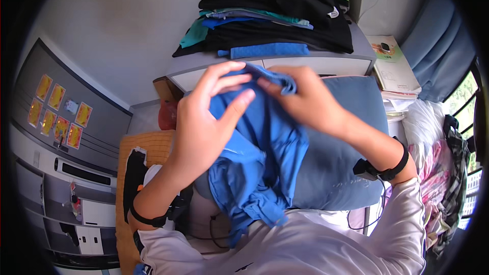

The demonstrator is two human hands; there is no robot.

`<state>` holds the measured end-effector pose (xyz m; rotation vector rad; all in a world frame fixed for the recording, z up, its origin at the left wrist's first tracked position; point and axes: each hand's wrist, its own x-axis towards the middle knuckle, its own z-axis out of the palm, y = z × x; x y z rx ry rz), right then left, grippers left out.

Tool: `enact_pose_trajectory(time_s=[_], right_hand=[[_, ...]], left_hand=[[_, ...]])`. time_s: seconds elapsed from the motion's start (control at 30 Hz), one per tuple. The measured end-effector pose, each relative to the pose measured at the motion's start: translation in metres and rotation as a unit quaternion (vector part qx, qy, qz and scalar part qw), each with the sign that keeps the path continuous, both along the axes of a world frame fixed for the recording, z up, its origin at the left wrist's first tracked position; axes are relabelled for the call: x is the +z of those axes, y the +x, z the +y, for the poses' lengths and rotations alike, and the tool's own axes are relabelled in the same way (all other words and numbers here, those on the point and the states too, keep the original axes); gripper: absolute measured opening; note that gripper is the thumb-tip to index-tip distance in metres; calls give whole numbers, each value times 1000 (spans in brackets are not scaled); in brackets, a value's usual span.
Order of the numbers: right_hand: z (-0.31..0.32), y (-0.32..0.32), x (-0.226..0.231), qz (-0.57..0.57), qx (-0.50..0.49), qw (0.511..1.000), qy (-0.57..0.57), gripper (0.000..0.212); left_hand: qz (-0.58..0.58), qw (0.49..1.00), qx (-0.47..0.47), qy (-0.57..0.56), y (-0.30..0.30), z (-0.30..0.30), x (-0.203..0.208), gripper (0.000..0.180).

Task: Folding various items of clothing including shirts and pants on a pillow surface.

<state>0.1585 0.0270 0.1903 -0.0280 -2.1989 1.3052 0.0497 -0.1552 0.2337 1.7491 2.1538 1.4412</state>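
Note:
A blue cloth garment (265, 147) hangs in loose folds in front of my chest, its lower end resting against my shirt. My right hand (308, 97) pinches its gathered upper edge between thumb and fingers. At the garment's upper left is my left hand (198, 114), thumb and fingers apart, the fingertips close to the same edge. Whether those fingertips touch the fabric I cannot tell. Beneath the garment lies a grey-blue cushion (346, 122).
A grey cabinet (364, 48) at the far side bears a stack of folded dark clothes (285, 0) and a folded blue cloth (270, 50). White boxes (395, 63) and plastic bags (423, 125) are at right. Dark clothing (135, 173) lies on an orange-brown mat (153, 140) at left.

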Motion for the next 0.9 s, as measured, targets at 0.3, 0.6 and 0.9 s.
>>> enact_pose_trajectory(time_s=[0.3,0.6,0.9], right_hand=[[60,45,24,168,-196,955,144,21],[99,69,95,115,-455,780,414,23],[91,81,184,145,-457,773,416,41]], left_hand=[[207,952,219,47,-84,-15,-44,77],[37,979,193,-59,-128,-48,66,23],[65,975,212,-35,-124,-28,160,33]])
